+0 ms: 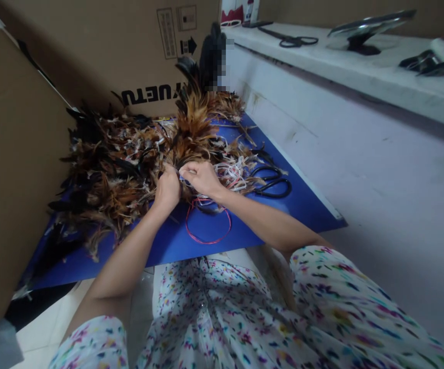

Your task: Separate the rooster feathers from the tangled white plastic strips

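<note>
In the middle of the blue tabletop (pixel 302 207), my left hand (pixel 168 187) is closed around the base of a bunch of brown and black feathers (pixel 195 115). The bunch fans upward and away from me. Close beside it, my right hand (pixel 202 178) is pinched, its fingertips near the left thumb; whatever lies between them is too small to make out. A loop of pink string (pixel 206 243) rests on the table just below the hands. White and pink strings (pixel 234 171) lie tangled to the right of my right hand.
Loose feathers (pixel 106 195) are heaped over the table's left side. Black-handled scissors (pixel 271 195) lie to the right. Cardboard (pixel 102 46) stands behind and at left. A white ledge (pixel 314 59) along the right wall carries another pair of scissors (pixel 297 42) and a tilted round object (pixel 371 23).
</note>
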The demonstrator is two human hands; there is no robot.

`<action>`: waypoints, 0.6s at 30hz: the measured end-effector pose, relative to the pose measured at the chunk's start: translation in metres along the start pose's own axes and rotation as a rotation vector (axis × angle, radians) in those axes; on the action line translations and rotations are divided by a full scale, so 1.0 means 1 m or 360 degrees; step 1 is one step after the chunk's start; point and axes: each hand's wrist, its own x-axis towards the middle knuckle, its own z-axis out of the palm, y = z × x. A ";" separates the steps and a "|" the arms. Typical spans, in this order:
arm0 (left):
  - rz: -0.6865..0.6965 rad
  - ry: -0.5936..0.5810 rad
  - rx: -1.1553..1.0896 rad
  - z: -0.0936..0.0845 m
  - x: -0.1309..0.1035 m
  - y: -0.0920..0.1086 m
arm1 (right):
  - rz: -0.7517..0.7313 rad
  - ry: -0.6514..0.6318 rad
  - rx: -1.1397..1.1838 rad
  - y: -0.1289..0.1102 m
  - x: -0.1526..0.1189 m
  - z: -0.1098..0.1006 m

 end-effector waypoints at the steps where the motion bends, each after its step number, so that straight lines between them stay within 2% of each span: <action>1: -0.0007 0.0003 0.0040 0.001 -0.001 0.001 | 0.0014 0.0008 0.0000 0.001 0.000 0.001; 6: -0.0012 0.0017 0.0186 0.004 -0.004 0.000 | 0.0092 -0.0026 -0.0091 0.002 -0.001 0.004; 11: 0.0019 0.0037 0.0291 0.004 -0.006 -0.001 | 0.0045 -0.0015 -0.0369 -0.005 -0.001 0.005; 18: 0.0085 0.0055 0.0118 0.005 -0.008 -0.002 | 0.0004 0.0070 -0.0663 -0.001 -0.001 0.010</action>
